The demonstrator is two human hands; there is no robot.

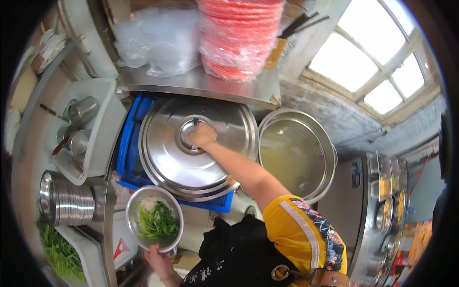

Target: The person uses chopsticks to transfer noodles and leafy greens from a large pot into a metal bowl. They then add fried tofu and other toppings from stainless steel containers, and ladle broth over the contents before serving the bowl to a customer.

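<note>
Fingers of the left hand (155, 258) close on the near rim of a round steel bowl (133, 216), the thumb showing at its edge. White strands (150, 204) lie at the bowl's far side, with chopped leafy greens (159, 224) in front of them. Right of this bowl are the wearer's black apron (232, 251) and yellow sleeve (289, 229).

Near left, a white tray (85, 245) sits beside more long greens (56, 251), just short of a stack of metal dishes (74, 205) lying on its side.

Farther on, the right hand (203, 136) grips the handle (195, 125) of a large steel lid (167, 162). The lid lies flat above a blue crate (125, 148); what it covers is hidden. Right of it stands a wide pot (326, 162) of cloudy, yellowish liquid (289, 155). A white plastic bin (103, 134) on the left holds metal dippers (86, 111).

Far right, a steel counter (359, 229) carries food containers. At the far side, a metal shelf (205, 88) bears clear plastic bags (158, 40), a plastic-wrapped red stack (241, 38) and a yellow holder (276, 53) with dark sticks. A paned window (373, 52) is at the far right.
</note>
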